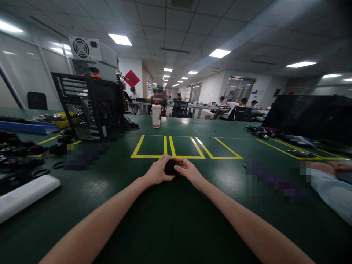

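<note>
A small black rounded object [169, 167] is between my two hands, just in front of the yellow tape lines. Its kind is hard to make out, since fingers cover much of it. My left hand [158, 169] curls around its left side, thumb low and fingers over the top. From the right, my right hand [189, 170] pinches it with thumb and fingertips. Both hands are closed on it, low over the green tabletop [176, 220].
Yellow tape outlines [181, 157] mark the table. Beyond them stands a white bottle [156, 116]. At left are an open computer case [90, 106] with power supplies [92, 49] on top, and a white bar [30, 196]. A co-worker's sleeve [331, 189] and a dark monitor [310, 123] are at right.
</note>
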The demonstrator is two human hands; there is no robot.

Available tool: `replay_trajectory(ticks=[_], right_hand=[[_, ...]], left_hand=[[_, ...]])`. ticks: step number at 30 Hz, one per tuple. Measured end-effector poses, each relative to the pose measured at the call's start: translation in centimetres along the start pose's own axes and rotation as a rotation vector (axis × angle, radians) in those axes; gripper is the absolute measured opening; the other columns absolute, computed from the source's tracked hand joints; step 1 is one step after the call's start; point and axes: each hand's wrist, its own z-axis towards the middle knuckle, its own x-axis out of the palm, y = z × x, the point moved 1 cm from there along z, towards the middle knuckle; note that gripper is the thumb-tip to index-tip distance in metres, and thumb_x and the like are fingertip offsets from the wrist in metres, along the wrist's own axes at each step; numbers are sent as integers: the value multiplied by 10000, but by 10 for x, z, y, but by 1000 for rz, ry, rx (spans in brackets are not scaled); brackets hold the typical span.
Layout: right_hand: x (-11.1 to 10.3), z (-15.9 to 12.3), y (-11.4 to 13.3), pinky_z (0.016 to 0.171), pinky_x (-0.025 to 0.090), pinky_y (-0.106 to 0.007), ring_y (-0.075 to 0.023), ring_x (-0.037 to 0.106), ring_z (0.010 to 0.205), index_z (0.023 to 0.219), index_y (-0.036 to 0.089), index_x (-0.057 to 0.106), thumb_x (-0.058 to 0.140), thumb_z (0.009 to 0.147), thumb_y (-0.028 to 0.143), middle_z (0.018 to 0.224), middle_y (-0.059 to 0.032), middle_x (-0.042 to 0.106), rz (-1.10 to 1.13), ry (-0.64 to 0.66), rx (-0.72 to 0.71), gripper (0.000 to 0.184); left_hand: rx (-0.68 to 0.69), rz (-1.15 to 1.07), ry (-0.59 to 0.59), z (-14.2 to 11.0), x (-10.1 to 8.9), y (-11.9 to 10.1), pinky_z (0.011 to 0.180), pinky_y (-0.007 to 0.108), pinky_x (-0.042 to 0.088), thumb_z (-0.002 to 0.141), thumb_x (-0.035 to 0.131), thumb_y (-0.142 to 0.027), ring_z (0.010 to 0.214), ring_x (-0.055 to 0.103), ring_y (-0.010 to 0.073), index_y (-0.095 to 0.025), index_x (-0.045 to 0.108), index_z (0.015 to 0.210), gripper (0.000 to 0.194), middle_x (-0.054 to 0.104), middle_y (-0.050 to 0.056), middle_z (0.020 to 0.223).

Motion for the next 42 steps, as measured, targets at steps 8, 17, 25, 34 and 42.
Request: replay_trajectory(ticks=[8,17,25,34,42], right_hand=[[-1,-3,1,858,406,-362,-176,519,964,916,198,485,648,602,204,1020,-21,528,62,72,-55,355],[-3,0,-5,788,439,-348,-155,541,874,966,212,499,604,651,322,1038,-42,518,59,6,24,349],[-1,-3,-2,873,394,-361,-172,523,965,936,204,490,651,599,210,1038,-26,524,60,63,-48,373],[-1,-1,-3,832,420,-375,-173,534,920,982,210,478,573,687,282,1046,-39,514,2,40,5,318],[-2,-3,-1,848,408,-365,-186,514,978,922,204,482,640,615,202,1040,-27,516,25,77,-72,346]], left_hand=[[11,5,0,0,1,3,733,323,433,586,651,-255,875,503,190,-249,383,1067,551,443,7,999],[4,7,0,1,2,2,757,332,421,576,655,-244,885,496,197,-246,390,1057,549,450,9,981],[35,21,-7,0,2,4,731,318,429,586,650,-256,870,499,192,-246,385,1060,543,443,10,984],[48,19,-9,0,1,3,719,311,430,599,642,-280,859,497,188,-240,384,1056,527,444,11,978],[32,23,-8,0,2,5,728,317,435,586,653,-267,870,503,192,-241,381,1060,547,443,12,991]])
